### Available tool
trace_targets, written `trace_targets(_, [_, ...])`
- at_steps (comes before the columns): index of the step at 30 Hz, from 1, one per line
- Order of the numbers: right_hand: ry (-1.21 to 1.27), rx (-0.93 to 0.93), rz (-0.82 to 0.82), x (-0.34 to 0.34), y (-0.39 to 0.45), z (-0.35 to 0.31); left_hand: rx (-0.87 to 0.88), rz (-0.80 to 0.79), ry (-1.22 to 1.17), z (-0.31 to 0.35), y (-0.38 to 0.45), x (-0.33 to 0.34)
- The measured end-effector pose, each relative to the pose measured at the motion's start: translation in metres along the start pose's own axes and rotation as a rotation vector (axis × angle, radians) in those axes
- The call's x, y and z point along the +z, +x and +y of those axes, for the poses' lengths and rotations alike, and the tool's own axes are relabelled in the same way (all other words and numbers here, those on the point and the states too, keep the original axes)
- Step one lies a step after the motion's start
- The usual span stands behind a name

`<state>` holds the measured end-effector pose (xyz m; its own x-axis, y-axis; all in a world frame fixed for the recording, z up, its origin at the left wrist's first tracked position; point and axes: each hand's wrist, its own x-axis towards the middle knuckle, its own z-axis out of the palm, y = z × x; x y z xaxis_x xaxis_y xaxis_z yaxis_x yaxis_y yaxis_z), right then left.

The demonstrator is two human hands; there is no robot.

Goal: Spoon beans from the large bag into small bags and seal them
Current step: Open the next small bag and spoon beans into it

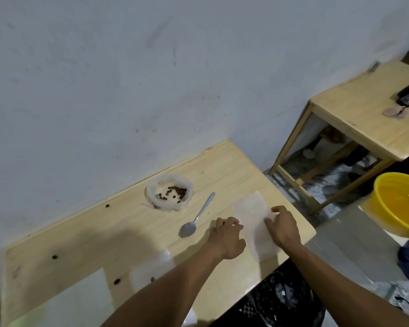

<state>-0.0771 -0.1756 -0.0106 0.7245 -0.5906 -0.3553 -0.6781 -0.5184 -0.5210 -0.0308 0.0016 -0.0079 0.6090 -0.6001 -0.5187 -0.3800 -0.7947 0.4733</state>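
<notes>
The large clear bag (169, 195), rolled open with dark beans at its bottom, stands near the back of the wooden table (118, 232). A metal spoon (196, 218) lies flat in front of it, bowl toward me. A flat stack of small translucent bags (253, 215) lies at the table's right end. My left hand (226, 239) has its fingertips curled at the stack's left edge. My right hand (283, 227) pinches the stack's right edge with fingers and thumb. More flat clear bags (156, 267) lie under my left forearm.
A white sheet (80, 298) lies on the table's near left. A second wooden table (364, 114) with dark objects stands at the right. A yellow basin (399, 204) sits lower right. A blue-grey wall (151, 79) runs behind the table.
</notes>
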Motion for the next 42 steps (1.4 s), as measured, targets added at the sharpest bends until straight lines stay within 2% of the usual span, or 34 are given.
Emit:
trace_targets(5, [0.003,-0.019,0.077,-0.001,0.000,-0.006,-0.009,-0.002,-0.067,-0.001,0.001,-0.003])
trace_targets(9, [-0.002,-0.139,0.191,-0.003,-0.001,-0.010,-0.033,0.004,-0.191,-0.005,0.003,-0.005])
trace_targets(11, [-0.035,-0.212,0.268,-0.004,-0.002,-0.013,-0.050,0.039,-0.326,-0.005,0.001,-0.011])
trace_targets(13, [0.011,-0.263,0.291,-0.005,-0.002,-0.018,-0.092,0.096,-0.551,-0.003,-0.004,-0.020])
trace_targets(16, [0.291,-0.306,0.097,-0.009,-0.006,-0.034,-0.201,0.174,-1.050,-0.004,-0.008,-0.037])
trace_targets(18, [0.397,-0.399,-0.011,-0.013,-0.012,-0.047,-0.270,0.240,-1.440,-0.005,-0.013,-0.054])
trace_targets(21, [0.471,-0.539,-0.093,-0.015,-0.023,-0.071,-0.271,0.329,-1.730,-0.014,-0.025,-0.080])
trace_targets(29, [0.456,-0.829,-0.279,-0.006,-0.045,-0.135,-0.136,0.489,-1.826,-0.031,-0.074,-0.130])
trace_targets(33, [0.554,-0.755,-0.434,-0.005,-0.052,-0.165,-0.111,0.596,-1.724,-0.038,-0.090,-0.136])
trace_targets(36, [0.626,-0.734,-0.472,-0.003,-0.062,-0.188,-0.101,0.658,-1.699,-0.047,-0.097,-0.138])
trace_targets(42, [0.588,-0.721,-0.556,0.006,-0.068,-0.206,-0.055,0.735,-1.682,-0.061,-0.107,-0.141])
